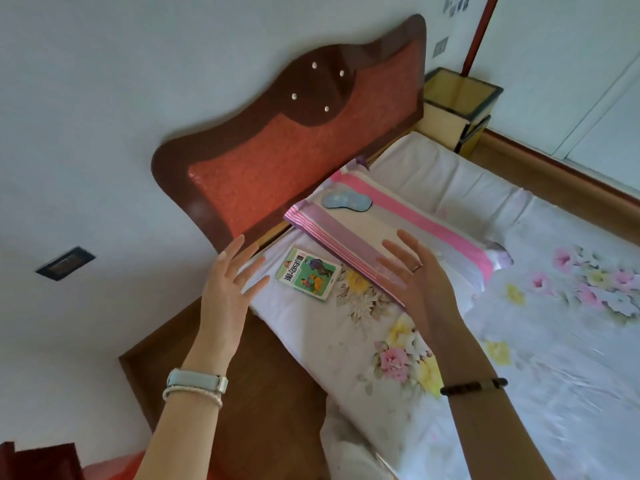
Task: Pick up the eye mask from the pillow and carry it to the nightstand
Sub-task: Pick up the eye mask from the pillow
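Bare and empty, both hands are raised over the near corner of the bed with fingers spread wide: the left hand [227,289] hangs above the mattress edge by the headboard, a pale blue band and a white cord on its wrist, while the right hand [414,275] hovers over the near end of the pillow, a ring on one finger and a dark bead bracelet at the wrist. Neither touches anything. White floral sheet [540,341] covers the bed, and most of its surface toward the right lies open. Behind it stands a reddish-brown wooden headboard [294,154] against a pale wall. A pink-and-lilac striped pillow [398,223] lies at the head of the bed, and the light blue eye mask [347,200] rests on its far end, close to the headboard and well apart from both hands. A small green picture book [308,273] lies on the sheet between the hands, just beside the pillow. A yellow nightstand [457,105] stands at the far corner of the bed
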A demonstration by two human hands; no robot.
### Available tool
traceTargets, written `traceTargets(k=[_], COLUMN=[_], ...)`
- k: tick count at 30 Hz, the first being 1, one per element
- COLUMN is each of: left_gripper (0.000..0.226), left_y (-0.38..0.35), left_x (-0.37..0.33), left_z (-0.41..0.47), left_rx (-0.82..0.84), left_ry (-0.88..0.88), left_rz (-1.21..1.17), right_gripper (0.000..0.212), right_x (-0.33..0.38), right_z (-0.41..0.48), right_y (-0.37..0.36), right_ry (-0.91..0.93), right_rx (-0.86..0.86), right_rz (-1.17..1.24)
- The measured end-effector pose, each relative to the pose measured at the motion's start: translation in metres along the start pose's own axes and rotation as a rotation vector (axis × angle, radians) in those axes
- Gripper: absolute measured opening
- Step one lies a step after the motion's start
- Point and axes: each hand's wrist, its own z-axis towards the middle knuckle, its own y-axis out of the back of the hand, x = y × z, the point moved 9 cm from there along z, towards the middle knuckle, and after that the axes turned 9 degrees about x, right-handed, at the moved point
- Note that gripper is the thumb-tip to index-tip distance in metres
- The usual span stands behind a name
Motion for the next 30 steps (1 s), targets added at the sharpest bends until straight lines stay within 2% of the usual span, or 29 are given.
traceTargets(k=[7, 12, 25, 30], left_gripper=[0.037, 0.034, 0.024, 0.030], left_y=[-0.032, -0.036, -0.008, 0.006], left_x=[0.001, 0.018, 0.138, 0.210], left_z=[0.099, 0.166, 0.357, 0.431], left_rx=[-0.005, 0.008, -0.024, -0.028], left_ry=[0.064, 0.132, 0.360, 0.431], left_rz=[0.048, 0.080, 0.140, 0.220], right_gripper=[0.041, 0.031, 0.028, 0.032], right_x=[0.019, 0.024, -0.036, -0.085], right_z=[0.089, 0.141, 0.294, 0.376], right_y=[0.001, 0.016, 0.092, 0.108], right_ry=[-0.002, -0.013, -0.113, -0.155], right_rx=[-0.046, -0.103, -0.314, -0.363], right_rz=[-0.019, -0.009, -0.060, -0.021])
